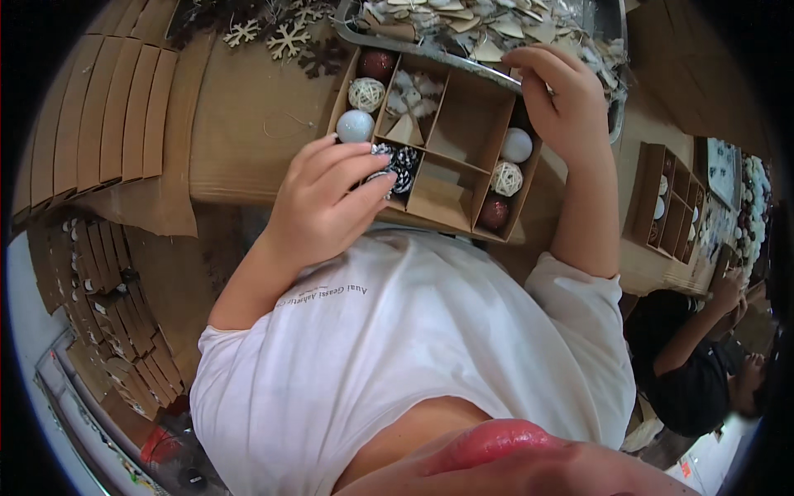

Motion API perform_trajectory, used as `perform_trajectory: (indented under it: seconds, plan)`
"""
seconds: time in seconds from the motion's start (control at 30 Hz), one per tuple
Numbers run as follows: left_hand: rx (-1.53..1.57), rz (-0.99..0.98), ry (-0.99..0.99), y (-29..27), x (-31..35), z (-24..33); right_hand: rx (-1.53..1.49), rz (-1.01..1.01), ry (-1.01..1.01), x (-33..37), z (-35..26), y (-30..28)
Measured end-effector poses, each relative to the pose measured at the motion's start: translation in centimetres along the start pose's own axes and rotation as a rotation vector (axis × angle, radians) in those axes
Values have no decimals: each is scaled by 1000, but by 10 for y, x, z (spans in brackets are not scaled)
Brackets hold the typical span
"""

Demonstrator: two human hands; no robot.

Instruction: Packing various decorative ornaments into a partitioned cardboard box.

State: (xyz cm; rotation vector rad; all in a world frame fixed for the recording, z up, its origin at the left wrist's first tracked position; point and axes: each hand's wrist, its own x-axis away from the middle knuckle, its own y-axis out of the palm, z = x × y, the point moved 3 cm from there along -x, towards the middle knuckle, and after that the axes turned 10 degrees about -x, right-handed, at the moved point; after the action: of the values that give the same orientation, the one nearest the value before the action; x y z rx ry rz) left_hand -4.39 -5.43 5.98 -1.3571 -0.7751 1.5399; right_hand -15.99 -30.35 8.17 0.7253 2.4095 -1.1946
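Observation:
A divided cardboard box (451, 207) lies on the table in front of me. My left hand (327, 198) is over its near left part, fingers spread, fingertips touching dark pinecones with white tips (403, 165). Along the left compartment run a dark red ball (376, 64), a white woven ball (365, 94) and a pale glittery ball (355, 126). White-and-wooden ornaments (411, 95) fill the far middle cell. In the right compartment sit another pale ball, a woven ball and a red one. My right hand (566, 103) curls its fingers together at the metal tray's rim (488, 73); anything between them is hidden.
Wooden pieces (496, 25) heap the metal tray beyond the box. Snowflake ornaments (289, 40) lie at the far left. Cardboard boxes (107, 107) are stacked left, more (124, 331) below. At right stand another divided box (653, 198) and a person in black (686, 364).

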Motion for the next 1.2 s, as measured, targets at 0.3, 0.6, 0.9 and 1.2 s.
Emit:
perform_trajectory:
  seconds: [0.3,0.6,0.9,1.2]
  plan:
    - [-46,-207,11,5,9,11,29,11,-67,-2,-2,5]
    - [-195,-345,-1,12,8,14,-1,-16,-38,-4,-7,6]
    - [-266,-26,-175,-24,-14,-51,23,13,-38,-7,-10,6]
    - [-373,-177,-380,-1,-37,-191,60,61,-14,-8,-31,7]
